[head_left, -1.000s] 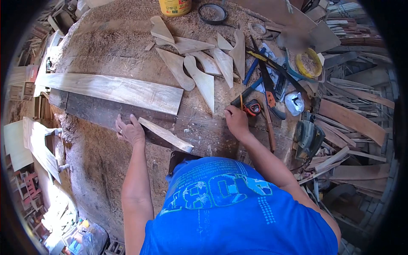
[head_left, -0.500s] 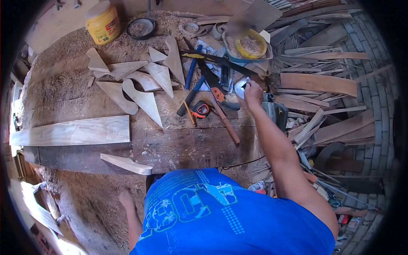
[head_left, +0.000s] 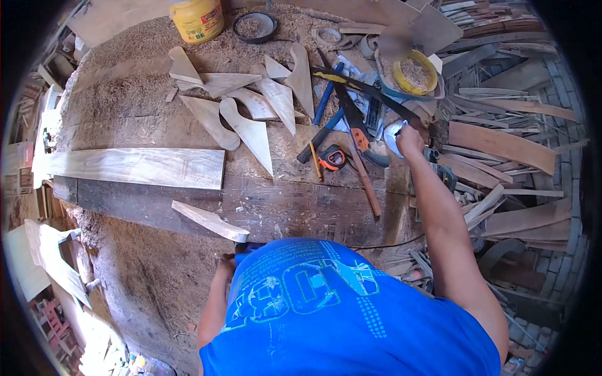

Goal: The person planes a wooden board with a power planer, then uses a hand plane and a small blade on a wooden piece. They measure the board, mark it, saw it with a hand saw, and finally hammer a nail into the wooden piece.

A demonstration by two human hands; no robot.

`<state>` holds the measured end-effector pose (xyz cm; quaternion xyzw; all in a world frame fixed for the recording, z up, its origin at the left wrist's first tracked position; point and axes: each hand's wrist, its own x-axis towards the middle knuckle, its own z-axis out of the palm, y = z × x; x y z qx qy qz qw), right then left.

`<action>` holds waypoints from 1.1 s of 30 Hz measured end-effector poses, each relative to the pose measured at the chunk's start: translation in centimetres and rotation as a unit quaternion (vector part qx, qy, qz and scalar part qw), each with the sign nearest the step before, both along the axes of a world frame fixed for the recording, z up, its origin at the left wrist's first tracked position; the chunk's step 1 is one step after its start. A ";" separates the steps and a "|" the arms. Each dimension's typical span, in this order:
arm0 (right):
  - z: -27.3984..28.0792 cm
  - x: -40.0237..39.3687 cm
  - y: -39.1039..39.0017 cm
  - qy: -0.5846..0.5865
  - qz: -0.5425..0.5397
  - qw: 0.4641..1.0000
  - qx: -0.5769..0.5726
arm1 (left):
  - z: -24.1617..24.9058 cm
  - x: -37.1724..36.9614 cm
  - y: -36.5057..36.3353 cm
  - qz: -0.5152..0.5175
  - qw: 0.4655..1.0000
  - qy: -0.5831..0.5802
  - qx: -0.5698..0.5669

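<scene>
My right hand (head_left: pixel 411 143) is closed at the edge of a white, rounded, shiny thing (head_left: pixel 393 135) whose kind I cannot make out. A dark green power tool (head_left: pixel 446 177) lies partly hidden behind that forearm. Left of the hand are an orange-handled handsaw (head_left: pixel 360 139), a longer dark saw blade (head_left: pixel 370 93), a hammer (head_left: pixel 321 135), a tape measure (head_left: pixel 333 158), a pencil (head_left: pixel 315 161) and a thin wooden stick (head_left: pixel 364 182). Low beside my shirt is my left hand (head_left: pixel 226 266), near the bench's front edge; its fingers are mostly hidden.
Several curved wooden pieces (head_left: pixel 248 133) lie across the bench (head_left: pixel 301 207). A wide board (head_left: pixel 135 168) is at left, and a small curved piece (head_left: pixel 210 220) overhangs the front edge. A yellow bucket (head_left: pixel 197 22) and black bowl (head_left: pixel 255 28) stand behind. Wood strips (head_left: pixel 501 144) pile up at right.
The view has shifted, so the bench things sit further right. My left hand has come up closer to my waist and the bench edge. My right hand stays at the white thing.
</scene>
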<state>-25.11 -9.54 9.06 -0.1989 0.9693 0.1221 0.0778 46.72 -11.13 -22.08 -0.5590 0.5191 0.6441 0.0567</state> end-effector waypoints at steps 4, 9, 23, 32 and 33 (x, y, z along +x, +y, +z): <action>0.5 0.4 0.5 0.016 0.007 1.000 -0.011 | 13.5 -5.1 -3.8 0.061 0.986 -0.021 0.153; 0.5 1.4 1.1 0.210 0.133 0.960 -0.127 | 10.6 -4.5 -1.8 0.016 0.999 -0.001 0.042; -4.1 25.8 -6.4 -0.074 0.409 0.875 -0.249 | 15.6 -1.4 -4.3 0.050 0.984 -0.130 -0.111; -1.1 22.5 -7.7 -0.016 0.496 0.864 -0.084 | 26.6 -5.2 -11.4 0.277 0.856 -0.071 -0.431; -1.1 22.3 -7.8 -0.030 0.492 0.867 -0.075 | 28.0 -6.8 -12.4 0.279 0.838 -0.034 -0.468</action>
